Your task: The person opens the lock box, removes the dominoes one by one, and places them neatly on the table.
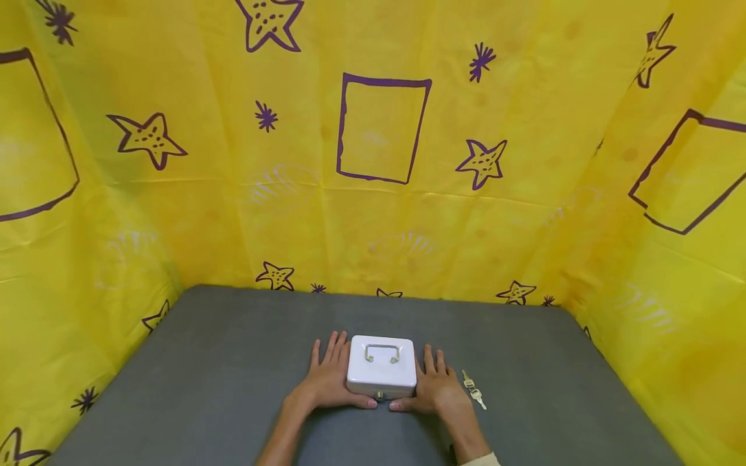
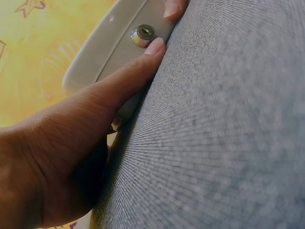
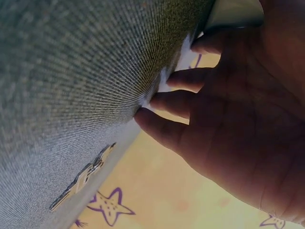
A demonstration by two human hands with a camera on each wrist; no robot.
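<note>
A small white cash box (image 1: 381, 366) lies closed on the grey table, its wire handle folded on the lid. The lock (image 2: 144, 33) with its keyhole shows on the front side, facing me. Along the box's left side rests my left hand (image 1: 328, 378), fingers straight and pointing away, thumb laid along the front below the lock. My right hand (image 1: 438, 391) mirrors it on the right side, with its thumb reaching toward the lock. In the right wrist view the fingertips of this hand are down at the tabletop. Just right of the right hand lie two small keys (image 1: 474, 389).
The grey tabletop (image 1: 221, 362) stretches out on both sides of the box. Yellow cloth (image 1: 379, 226) with purple stars and outlined shapes encloses the table at the back and both sides. A light sleeve cuff (image 1: 482, 460) shows at my right wrist.
</note>
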